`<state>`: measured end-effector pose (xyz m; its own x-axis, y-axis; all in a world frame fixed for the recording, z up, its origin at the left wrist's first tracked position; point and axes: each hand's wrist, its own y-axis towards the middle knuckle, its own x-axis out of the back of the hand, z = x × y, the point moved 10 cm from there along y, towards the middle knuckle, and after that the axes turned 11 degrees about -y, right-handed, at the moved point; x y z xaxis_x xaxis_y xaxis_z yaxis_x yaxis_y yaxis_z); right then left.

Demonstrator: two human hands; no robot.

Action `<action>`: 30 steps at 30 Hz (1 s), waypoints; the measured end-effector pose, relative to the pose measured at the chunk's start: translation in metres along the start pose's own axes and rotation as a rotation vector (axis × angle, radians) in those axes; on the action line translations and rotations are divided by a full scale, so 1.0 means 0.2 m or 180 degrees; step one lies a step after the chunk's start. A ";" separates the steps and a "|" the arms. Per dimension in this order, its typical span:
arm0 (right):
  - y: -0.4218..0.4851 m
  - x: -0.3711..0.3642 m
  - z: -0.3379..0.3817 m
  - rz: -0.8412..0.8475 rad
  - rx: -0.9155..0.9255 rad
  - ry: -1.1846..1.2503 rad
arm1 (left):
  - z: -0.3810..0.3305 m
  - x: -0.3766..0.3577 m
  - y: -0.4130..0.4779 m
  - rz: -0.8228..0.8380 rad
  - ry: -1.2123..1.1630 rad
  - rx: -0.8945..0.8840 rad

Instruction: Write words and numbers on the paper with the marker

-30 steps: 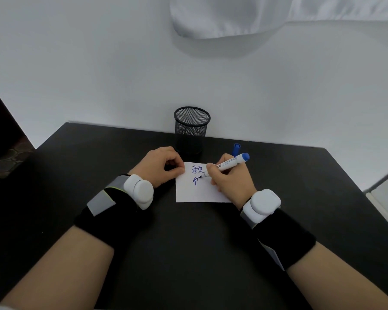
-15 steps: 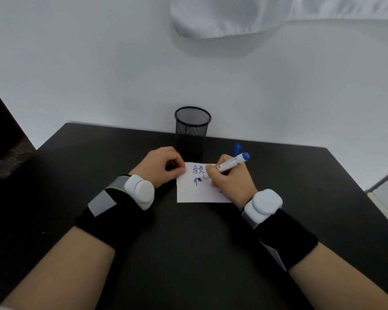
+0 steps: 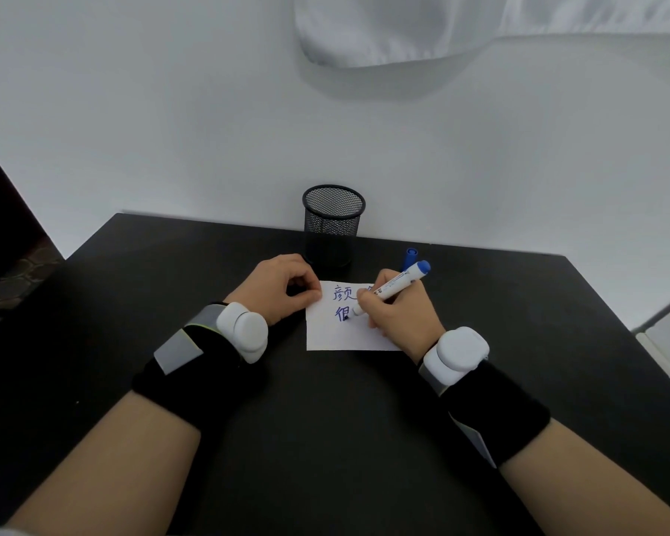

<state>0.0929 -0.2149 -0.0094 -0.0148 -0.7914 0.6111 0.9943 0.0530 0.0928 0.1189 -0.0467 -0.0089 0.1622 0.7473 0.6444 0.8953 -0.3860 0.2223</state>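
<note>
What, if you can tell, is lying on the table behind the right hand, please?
Behind the right hand, a blue cap-like piece shows on the black table, right of the mesh pen cup. Its lower part is covered by the hand and marker.

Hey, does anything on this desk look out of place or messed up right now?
Nothing stands out. The paper lies flat, the left hand steadying it while the right hand writes with the marker. Its blue cap lies nearby.
</note>
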 end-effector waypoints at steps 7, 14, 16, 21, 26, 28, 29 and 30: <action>0.00 0.01 0.00 -0.0100 -0.0017 -0.0046 | 0.00 0.00 0.00 0.0017 0.0005 0.0018; 0.01 0.04 -0.04 -0.0205 -0.0126 -0.0070 | 0.01 -0.01 0.00 0.0077 0.0010 0.0082; 0.01 0.04 -0.04 -0.0252 -0.0136 0.0005 | 0.01 -0.01 0.01 0.0072 0.0005 0.0079; 0.01 0.04 -0.03 -0.0189 -0.0124 0.0036 | 0.01 -0.01 0.01 0.0061 -0.0005 0.0069; 0.00 0.08 -0.05 -0.0245 -0.0181 0.0306 | 0.01 -0.01 0.01 0.0063 0.0008 0.0064; 0.00 0.15 -0.10 -0.0382 -0.0318 0.0456 | 0.01 0.00 0.01 0.0052 0.0041 0.0032; 0.00 0.18 -0.13 -0.0354 -0.0379 0.0505 | 0.00 -0.01 0.01 0.0054 0.0046 0.0023; 0.00 0.19 -0.15 -0.0281 -0.0414 0.0564 | 0.00 -0.01 0.01 0.0059 0.0054 0.0023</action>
<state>0.0945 -0.2623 -0.0093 -0.0950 -0.8846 0.4566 0.9954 -0.0910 0.0309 0.1199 -0.0478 -0.0099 0.1717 0.7308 0.6607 0.8952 -0.3957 0.2051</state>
